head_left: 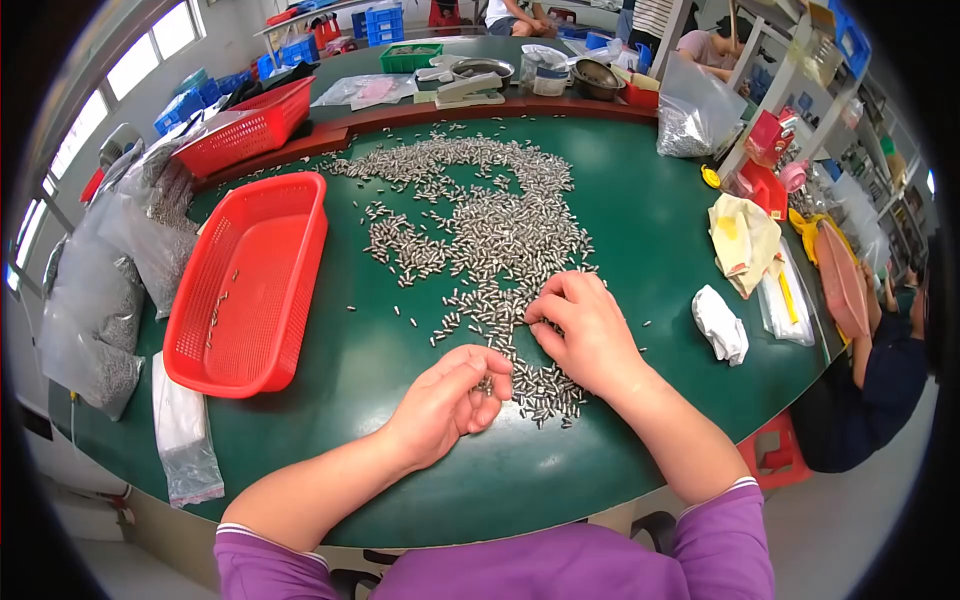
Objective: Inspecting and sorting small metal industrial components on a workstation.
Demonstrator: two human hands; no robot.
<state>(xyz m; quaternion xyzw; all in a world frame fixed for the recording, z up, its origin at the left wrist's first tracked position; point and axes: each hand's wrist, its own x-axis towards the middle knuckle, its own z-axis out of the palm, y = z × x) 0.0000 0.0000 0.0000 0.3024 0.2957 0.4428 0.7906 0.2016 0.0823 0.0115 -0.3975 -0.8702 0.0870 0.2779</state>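
Note:
A large spread of small silvery metal pins (520,225) covers the middle of the green table (640,200), thinning into a narrower patch toward me. My right hand (580,325) rests on the right side of this patch, with thumb and fingers bent together at the pins. Lower down and to the left, my left hand (450,400) is curled, palm turned inward, its fingertips at the patch's left edge. Some pins show beside those fingertips. What either hand holds, if anything, is too small or hidden to make out.
Left of the pins lies a red plastic basket (262,290) with a few small pieces inside. Bags of pins (105,310) crowd the left edge, near a plastic packet (182,430). To the right are a white crumpled cloth (719,325) and a yellowish cloth (743,240). Other people sit beyond.

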